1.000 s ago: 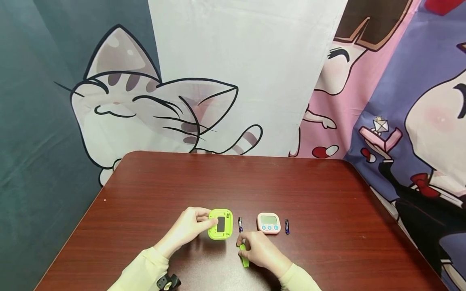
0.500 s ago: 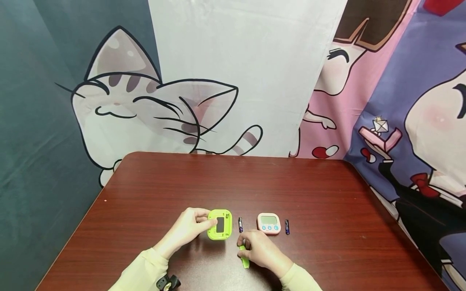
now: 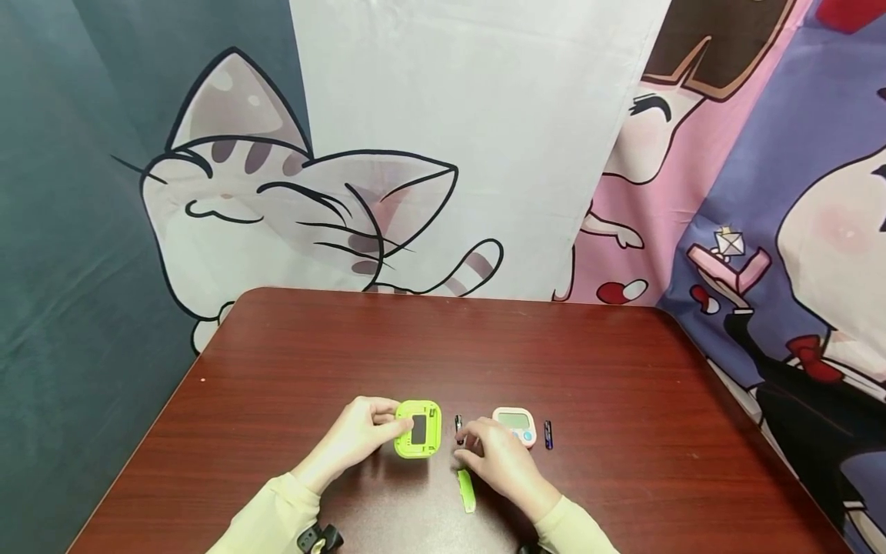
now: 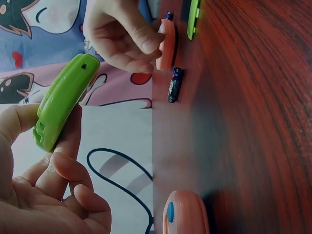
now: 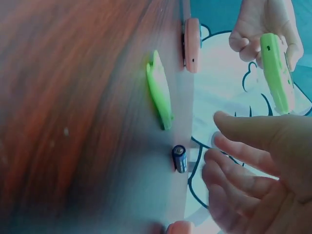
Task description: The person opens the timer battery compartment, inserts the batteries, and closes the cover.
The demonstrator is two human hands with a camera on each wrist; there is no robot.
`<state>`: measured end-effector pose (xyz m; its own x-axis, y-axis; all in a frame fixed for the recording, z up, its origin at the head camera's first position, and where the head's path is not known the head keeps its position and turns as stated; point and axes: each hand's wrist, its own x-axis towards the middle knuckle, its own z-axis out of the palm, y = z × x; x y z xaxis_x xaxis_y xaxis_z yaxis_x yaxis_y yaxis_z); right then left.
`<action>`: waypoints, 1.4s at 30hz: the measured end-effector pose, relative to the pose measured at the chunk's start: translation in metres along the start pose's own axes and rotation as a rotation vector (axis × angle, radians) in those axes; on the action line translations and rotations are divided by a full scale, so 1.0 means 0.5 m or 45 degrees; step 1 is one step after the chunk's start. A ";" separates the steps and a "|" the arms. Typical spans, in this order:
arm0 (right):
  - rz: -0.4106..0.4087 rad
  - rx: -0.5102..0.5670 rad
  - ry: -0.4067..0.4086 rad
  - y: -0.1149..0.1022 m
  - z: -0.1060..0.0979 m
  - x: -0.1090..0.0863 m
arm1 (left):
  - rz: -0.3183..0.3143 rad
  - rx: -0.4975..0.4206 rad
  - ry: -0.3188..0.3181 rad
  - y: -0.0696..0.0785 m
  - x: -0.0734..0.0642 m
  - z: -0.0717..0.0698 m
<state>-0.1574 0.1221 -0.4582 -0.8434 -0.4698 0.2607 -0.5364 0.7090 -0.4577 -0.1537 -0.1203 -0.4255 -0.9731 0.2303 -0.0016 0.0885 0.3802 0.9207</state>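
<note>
My left hand (image 3: pixel 354 432) holds a lime-green digital timer (image 3: pixel 419 431) upright by its left side, thumb on the face toward me. A battery slot shows at its upper right. My right hand (image 3: pixel 500 457) hovers with loosely bent fingers and nothing in them, its fingertips near a small dark battery (image 3: pixel 458 422) on the table. In the right wrist view, this battery (image 5: pixel 180 159) lies below the fingers. A green battery cover (image 3: pixel 467 492) rests on the table, just nearer to me than that hand.
A pink timer (image 3: pixel 515 418) lies behind the right hand, partly covered by it. Right of it is another battery (image 3: pixel 548 435). The left wrist view shows a second pink timer (image 4: pixel 185 214), hidden in the head view. Beyond the brown table (image 3: pixel 443 338) hangs a cartoon curtain.
My right hand has let go of the green battery cover, leaving it on the table, and moved forward to the battery. The left hand still holds the green timer in place.
</note>
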 end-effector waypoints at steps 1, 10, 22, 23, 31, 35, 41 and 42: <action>-0.009 -0.042 0.041 0.002 0.001 0.001 | -0.001 -0.002 0.000 0.000 0.000 0.000; -0.093 -0.361 0.269 0.029 0.007 0.023 | 0.000 0.017 0.001 -0.003 0.001 -0.003; -0.099 -0.462 0.120 0.045 0.009 0.045 | -0.023 -0.015 -0.020 -0.008 0.000 -0.006; -0.099 -0.470 0.113 0.045 0.010 0.047 | -0.022 -0.016 -0.020 -0.008 0.000 -0.006; -0.060 -0.525 0.047 0.046 0.012 0.052 | -0.031 -0.025 -0.023 -0.011 -0.001 -0.006; -0.042 -0.527 0.013 0.046 0.012 0.052 | -0.021 -0.023 -0.020 -0.012 0.000 -0.006; -0.037 -0.502 -0.006 0.043 0.012 0.053 | -0.007 -0.017 -0.027 -0.011 0.000 -0.007; -0.037 -0.501 -0.005 0.043 0.012 0.054 | -0.006 -0.018 -0.029 -0.010 0.000 -0.008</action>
<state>-0.1915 0.1215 -0.4661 -0.8280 -0.4940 0.2652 -0.5313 0.8425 -0.0894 -0.1549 -0.1256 -0.4288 -0.9684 0.2491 -0.0143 0.0812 0.3687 0.9260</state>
